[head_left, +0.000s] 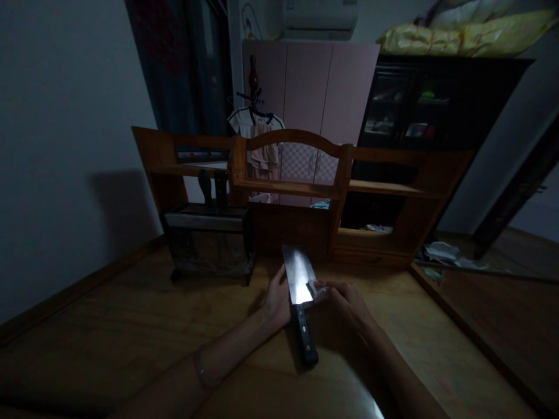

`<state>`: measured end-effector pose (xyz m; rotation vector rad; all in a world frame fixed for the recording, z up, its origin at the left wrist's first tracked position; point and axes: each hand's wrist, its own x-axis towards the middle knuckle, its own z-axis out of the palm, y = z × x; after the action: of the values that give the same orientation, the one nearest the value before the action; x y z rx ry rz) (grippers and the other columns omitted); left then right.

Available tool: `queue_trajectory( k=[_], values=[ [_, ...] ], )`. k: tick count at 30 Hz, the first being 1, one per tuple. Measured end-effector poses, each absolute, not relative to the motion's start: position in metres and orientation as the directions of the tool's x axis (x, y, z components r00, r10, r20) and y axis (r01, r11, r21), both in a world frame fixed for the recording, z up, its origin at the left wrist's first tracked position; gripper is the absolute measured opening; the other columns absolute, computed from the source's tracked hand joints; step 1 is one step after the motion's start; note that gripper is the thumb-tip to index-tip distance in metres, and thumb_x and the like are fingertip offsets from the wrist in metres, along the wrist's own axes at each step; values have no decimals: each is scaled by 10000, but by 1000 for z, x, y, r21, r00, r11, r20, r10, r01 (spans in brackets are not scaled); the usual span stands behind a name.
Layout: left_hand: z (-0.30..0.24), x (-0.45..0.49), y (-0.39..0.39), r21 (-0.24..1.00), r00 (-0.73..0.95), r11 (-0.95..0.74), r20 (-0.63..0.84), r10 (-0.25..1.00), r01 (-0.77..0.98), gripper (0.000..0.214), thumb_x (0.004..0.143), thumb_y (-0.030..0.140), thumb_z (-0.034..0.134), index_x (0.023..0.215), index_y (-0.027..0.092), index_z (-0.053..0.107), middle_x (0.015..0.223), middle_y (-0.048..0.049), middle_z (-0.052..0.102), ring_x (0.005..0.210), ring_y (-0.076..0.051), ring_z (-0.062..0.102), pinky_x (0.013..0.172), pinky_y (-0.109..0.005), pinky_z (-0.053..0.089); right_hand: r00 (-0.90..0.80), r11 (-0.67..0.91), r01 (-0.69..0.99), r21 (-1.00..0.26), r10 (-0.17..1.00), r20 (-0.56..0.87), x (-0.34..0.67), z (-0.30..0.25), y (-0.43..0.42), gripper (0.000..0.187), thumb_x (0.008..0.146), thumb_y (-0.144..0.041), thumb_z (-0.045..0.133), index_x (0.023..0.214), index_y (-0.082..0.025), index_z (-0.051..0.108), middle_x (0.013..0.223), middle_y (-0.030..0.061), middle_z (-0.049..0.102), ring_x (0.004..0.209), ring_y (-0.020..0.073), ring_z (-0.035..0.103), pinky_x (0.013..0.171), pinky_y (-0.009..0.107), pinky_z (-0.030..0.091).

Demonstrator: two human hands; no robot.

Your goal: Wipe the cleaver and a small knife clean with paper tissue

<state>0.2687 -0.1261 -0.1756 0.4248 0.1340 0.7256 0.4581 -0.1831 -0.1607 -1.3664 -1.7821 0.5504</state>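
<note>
A cleaver point(300, 273) with a broad shiny blade and a black riveted handle is tilted over the wooden desk, its handle pointing toward me. My left hand point(278, 299) is closed on the blade's left side, and its fingers are mostly hidden behind the steel. In my right hand point(345, 297), a small white tissue or cloth point(319, 291) is pinched against the blade's right side near the handle. A bright glare lies on the lower blade. Nobody holds the cleaver by its handle.
Left of the hands stands a dark knife block point(209, 238) with two black-handled knives in it. A wooden shelf unit point(297, 187) lines the desk's back edge. The wooden desktop point(209, 314) has a raised edge at right. Clothes point(262, 137) hang behind.
</note>
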Motion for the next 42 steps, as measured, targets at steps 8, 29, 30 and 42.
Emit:
queue_trajectory(
  k=[8, 29, 30, 42],
  values=[
    [-172, 265, -128, 437, 735, 661, -2, 678, -609, 454, 881, 494, 466, 1125, 131, 589, 1045, -141, 661, 929, -278, 629, 869, -453, 446, 197, 306, 576, -758, 848, 492, 460, -154, -183, 378, 932, -390, 385, 1161, -224, 637, 1169, 48, 665, 1068, 278, 601, 912, 395, 448],
    [-187, 270, -118, 455, 732, 671, -59, 678, -585, 609, 863, 566, 440, 1077, 23, 614, 916, -187, 677, 807, -264, 654, 788, -361, 489, -386, 490, 409, -770, 858, 340, 422, -159, -192, 326, 933, -379, 444, 1193, -293, 620, 1377, 10, 500, 1329, 244, 374, 1121, 492, 228],
    [-188, 270, -117, 456, 728, 669, -64, 683, -587, 615, 859, 576, 439, 1073, 27, 617, 911, -185, 678, 788, -262, 654, 777, -364, 490, -374, 486, 416, -769, 862, 343, 421, -158, -193, 323, 932, -369, 446, 1190, -290, 623, 1367, 14, 511, 1323, 250, 383, 1115, 496, 241],
    [-176, 268, -125, 430, 749, 679, -11, 663, -595, 513, 887, 535, 403, 1038, 95, 620, 959, -176, 661, 828, -283, 635, 782, -428, 475, -362, 523, 656, -544, 851, 382, 435, -149, -197, 329, 897, -271, 458, 1167, -279, 645, 1260, 23, 604, 1155, 259, 566, 996, 429, 429]
  ],
)
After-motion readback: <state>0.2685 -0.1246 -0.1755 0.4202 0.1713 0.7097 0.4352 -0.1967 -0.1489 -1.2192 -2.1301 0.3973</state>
